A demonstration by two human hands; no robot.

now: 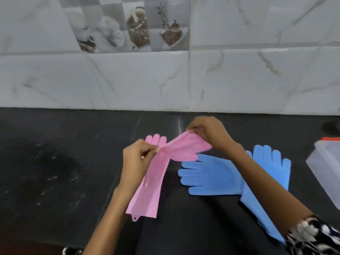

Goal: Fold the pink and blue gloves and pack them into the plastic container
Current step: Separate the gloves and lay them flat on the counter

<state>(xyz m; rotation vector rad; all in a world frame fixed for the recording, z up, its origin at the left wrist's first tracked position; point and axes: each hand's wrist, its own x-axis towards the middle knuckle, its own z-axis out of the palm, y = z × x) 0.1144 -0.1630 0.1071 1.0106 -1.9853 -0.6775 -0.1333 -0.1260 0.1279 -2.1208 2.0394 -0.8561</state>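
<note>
Two pink gloves are at the middle of the dark counter. One pink glove (150, 183) lies flat with its fingers toward the wall. I hold the second pink glove (184, 148) lifted above it: my left hand (138, 159) pinches one corner and my right hand (207, 131) pinches the other end. Two blue gloves lie to the right: one blue glove (211, 175) points its fingers left, the other blue glove (272, 162) points toward the wall and is partly hidden under my right forearm. The plastic container (325, 166), translucent with an orange edge, stands at the right border.
The black stone counter (55, 162) runs left to right and ends at a white marble-tiled wall (165, 80). A dark object (332, 127) sits at the far right by the wall. A patterned sleeve (312, 234) covers my right upper arm.
</note>
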